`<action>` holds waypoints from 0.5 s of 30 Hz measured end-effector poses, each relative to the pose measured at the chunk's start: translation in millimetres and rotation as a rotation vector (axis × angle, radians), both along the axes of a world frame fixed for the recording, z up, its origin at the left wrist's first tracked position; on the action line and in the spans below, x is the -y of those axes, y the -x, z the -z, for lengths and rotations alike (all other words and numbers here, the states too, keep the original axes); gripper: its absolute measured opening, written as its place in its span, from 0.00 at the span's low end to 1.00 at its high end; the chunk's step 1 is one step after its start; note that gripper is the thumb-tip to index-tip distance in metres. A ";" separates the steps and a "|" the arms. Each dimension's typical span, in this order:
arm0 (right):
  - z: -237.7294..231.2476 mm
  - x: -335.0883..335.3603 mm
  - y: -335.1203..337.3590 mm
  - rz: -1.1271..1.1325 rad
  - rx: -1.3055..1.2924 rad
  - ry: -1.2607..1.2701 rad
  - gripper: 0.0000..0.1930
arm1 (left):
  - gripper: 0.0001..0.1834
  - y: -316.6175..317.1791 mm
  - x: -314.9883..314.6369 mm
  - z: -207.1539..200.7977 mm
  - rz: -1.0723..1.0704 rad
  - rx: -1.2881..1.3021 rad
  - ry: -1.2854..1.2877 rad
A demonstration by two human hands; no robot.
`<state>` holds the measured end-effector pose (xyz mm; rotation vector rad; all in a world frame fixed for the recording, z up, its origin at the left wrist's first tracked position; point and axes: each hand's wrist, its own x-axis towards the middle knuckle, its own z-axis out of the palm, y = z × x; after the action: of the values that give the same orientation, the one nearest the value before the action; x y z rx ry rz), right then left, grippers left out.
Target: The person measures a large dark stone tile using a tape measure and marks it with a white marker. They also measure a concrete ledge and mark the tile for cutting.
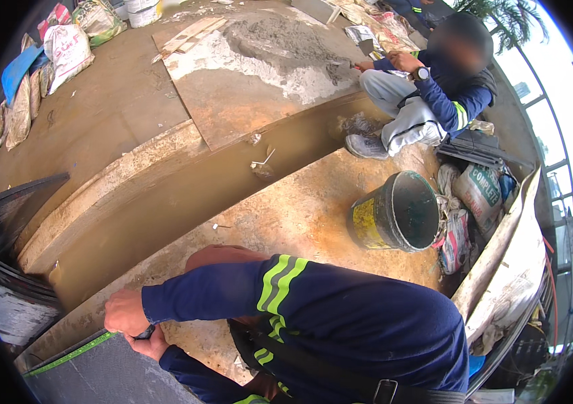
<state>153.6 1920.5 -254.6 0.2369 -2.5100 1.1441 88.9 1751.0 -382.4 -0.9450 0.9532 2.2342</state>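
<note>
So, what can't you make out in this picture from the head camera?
All in the head view:
- Dark object between the hands: mostly covered by the fingers of the right hand and left hand.
- Markings on the green tape: too small to read.
- Dark slab: cut off by the lower edge.
- Channel bottom: hidden by murky water.
- Co-worker's head: blurred.
</note>
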 end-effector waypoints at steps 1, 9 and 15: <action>4.7 0.8 1.2 -0.009 -0.037 0.048 0.10 | 0.26 -0.1 -1.0 -1.0 -0.005 0.000 0.019; 24.0 16.6 14.8 -0.049 0.048 -0.064 0.11 | 0.24 -21.3 2.6 2.4 0.100 -0.361 0.235; 15.9 28.6 14.9 -0.061 0.048 -0.002 0.09 | 0.27 31.0 59.3 108.7 0.309 -0.767 0.503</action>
<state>138.7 1891.8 -270.6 0.2912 -2.5625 1.1839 57.9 1691.7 -491.0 -0.0464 1.9087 2.1240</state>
